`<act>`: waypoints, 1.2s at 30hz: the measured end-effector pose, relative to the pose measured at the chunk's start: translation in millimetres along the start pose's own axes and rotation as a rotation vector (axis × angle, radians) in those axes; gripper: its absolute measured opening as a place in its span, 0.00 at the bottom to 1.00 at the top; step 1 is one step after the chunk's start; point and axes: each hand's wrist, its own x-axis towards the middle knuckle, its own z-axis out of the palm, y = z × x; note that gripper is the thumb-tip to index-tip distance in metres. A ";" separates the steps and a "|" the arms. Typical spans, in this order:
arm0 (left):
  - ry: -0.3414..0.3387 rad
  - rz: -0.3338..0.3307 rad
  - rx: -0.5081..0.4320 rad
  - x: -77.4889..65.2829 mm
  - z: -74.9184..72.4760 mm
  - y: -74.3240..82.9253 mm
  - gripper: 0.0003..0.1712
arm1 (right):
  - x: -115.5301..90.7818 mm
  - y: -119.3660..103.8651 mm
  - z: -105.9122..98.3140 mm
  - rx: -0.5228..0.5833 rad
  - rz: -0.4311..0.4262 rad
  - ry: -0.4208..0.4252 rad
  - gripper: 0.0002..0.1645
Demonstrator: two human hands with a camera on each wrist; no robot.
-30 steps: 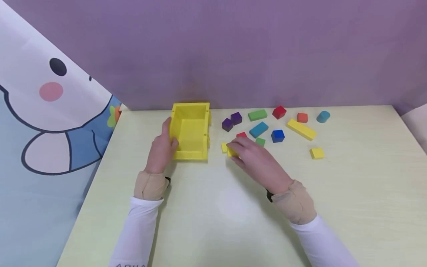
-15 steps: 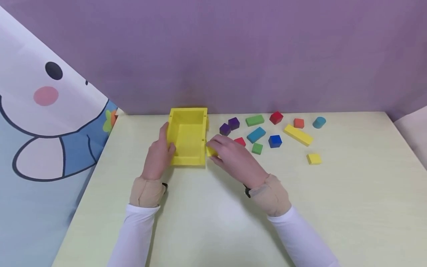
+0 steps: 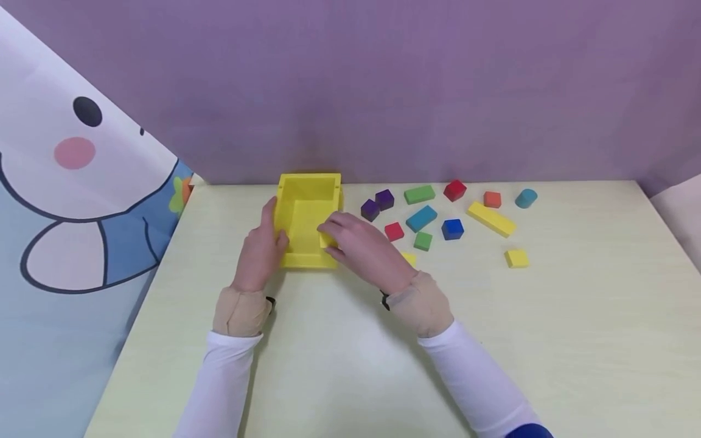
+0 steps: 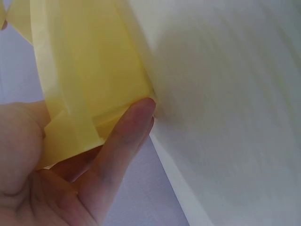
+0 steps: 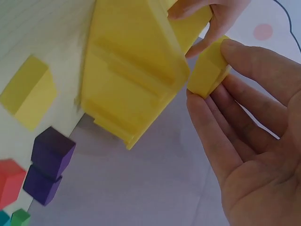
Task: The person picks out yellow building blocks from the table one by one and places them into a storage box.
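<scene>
A yellow open-topped bin stands on the table near the purple backdrop. My left hand grips its left wall, thumb over the rim and fingers on the outside; the left wrist view shows the fingers against the bin's outer side. Over the bin's right rim, my right hand holds a small yellow block, pinched between thumb and fingertips. In the head view the fingers partly hide this block. Another yellow block lies on the table, partly hidden behind the right hand.
Right of the bin lie two purple cubes, red blocks, green blocks, a light-blue block, a blue cube, a long yellow block, a blue cylinder and a yellow block. A purple backdrop rises behind.
My right hand has moved left with the yellow block, from among the scattered blocks to over the bin's right rim. The left hand keeps its grip on the bin.
</scene>
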 end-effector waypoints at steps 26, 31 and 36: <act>0.030 0.028 0.012 -1.5 4.4 -7.1 0.40 | 35.7 -4.8 31.3 -0.119 -0.071 -0.117 0.19; 0.039 0.038 0.008 0.2 3.3 -4.3 0.40 | 39.7 -6.4 33.4 -0.165 -0.071 -0.143 0.19; 0.026 0.035 0.012 0.3 1.8 -1.3 0.40 | 43.4 -7.5 35.0 -0.217 -0.084 -0.169 0.17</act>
